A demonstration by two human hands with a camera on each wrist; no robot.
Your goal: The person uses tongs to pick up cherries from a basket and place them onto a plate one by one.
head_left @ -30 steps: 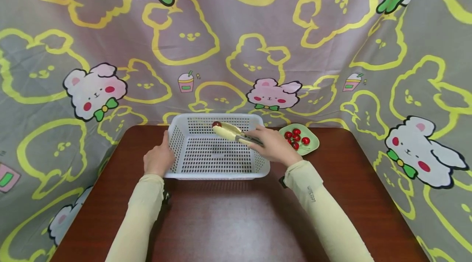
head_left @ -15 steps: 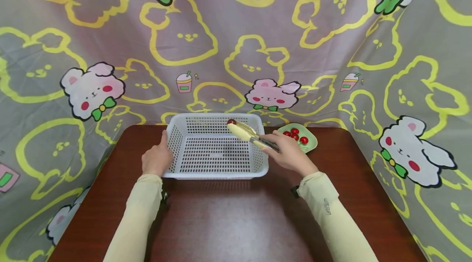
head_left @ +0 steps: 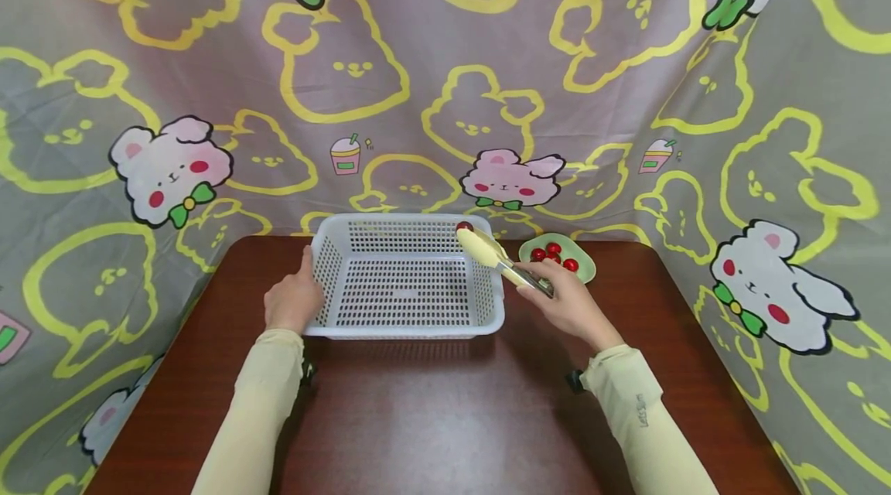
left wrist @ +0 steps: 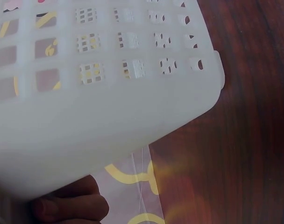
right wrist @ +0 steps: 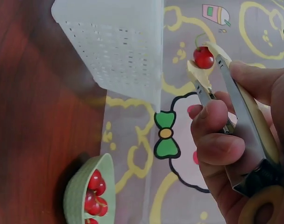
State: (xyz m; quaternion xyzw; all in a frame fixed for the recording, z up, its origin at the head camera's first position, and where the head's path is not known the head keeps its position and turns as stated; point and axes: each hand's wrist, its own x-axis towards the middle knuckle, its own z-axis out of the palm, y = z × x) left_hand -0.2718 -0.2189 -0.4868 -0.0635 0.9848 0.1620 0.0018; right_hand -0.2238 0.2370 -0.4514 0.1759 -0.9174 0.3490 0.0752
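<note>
My right hand (head_left: 567, 302) grips a pair of yellow-tipped metal tongs (head_left: 482, 249). Between their tips a red cherry (right wrist: 203, 57) is pinched, its green stem visible in the right wrist view. In the head view, the cherry overlaps the back right of a white perforated plastic basket (head_left: 404, 332). My left hand (head_left: 294, 298) holds the basket's left rim, index finger extended along it. The left wrist view catches its curled fingers (left wrist: 81, 203) beneath the rim. Several more cherries (head_left: 553, 248) lie on a pale green plate (head_left: 588, 267) behind my right hand.
Everything stands on a dark reddish-brown table (head_left: 431, 410). A cartoon-patterned cloth (head_left: 390, 54) hangs behind the table and along both sides. The green plate sits near the back edge, right of the basket.
My right hand has moved right and slightly toward me, carrying the tongs and cherry from over the basket's middle to its right side. My left hand stays at the basket's left rim.
</note>
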